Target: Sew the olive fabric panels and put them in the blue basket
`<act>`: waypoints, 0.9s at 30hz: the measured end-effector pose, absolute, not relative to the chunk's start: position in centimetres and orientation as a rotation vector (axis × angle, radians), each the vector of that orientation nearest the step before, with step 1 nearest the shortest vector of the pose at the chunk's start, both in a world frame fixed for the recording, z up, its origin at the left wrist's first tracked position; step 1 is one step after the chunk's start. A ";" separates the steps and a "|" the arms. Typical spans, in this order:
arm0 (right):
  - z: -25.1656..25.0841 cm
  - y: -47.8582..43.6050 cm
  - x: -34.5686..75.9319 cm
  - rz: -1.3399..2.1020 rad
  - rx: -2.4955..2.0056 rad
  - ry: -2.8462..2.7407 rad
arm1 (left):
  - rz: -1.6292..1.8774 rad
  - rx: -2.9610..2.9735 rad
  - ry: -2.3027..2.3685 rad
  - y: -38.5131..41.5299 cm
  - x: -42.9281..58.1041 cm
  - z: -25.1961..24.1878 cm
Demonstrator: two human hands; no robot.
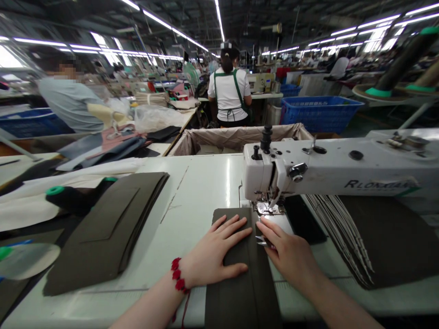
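A long dark olive fabric panel lies on the pale green table, its far right edge by the presser foot of a white sewing machine. My left hand rests flat on the panel with fingers spread, a red bracelet at its wrist. Along the panel's right edge, the fingertips of my right hand touch the cloth near the needle plate. Small metal thread snips are tucked in that hand, their blades sticking out leftward; the handles are mostly hidden by the fingers.
At left lies a stack of olive panels, beside a black thread cone. Right of the needle are a black phone-like slab and a pile of piped panels. A cloth-lined bin stands beyond the table; a co-worker sits behind it.
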State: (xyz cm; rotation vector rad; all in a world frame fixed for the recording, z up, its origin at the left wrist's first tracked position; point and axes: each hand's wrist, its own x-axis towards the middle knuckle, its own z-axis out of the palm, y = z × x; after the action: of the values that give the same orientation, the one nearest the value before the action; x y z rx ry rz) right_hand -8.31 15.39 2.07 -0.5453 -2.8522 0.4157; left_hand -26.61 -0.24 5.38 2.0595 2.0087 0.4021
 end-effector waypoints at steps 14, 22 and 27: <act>2.1 15.4 -8.2 0.411 -0.536 -2.854 | 0.434 2.052 2.005 -0.4 -26.9 5.4; 2.1 15.4 -8.3 0.403 -0.544 -2.873 | 0.418 2.073 2.020 -0.2 -26.9 5.5; 2.1 15.4 -8.3 0.403 -0.547 -2.871 | 0.408 2.088 2.041 -0.2 -26.9 5.4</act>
State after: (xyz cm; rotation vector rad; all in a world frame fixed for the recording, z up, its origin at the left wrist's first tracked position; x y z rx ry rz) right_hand -8.28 15.43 2.07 -0.5469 -2.8706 0.4032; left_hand -26.92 -0.24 5.36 2.0877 2.0411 0.4083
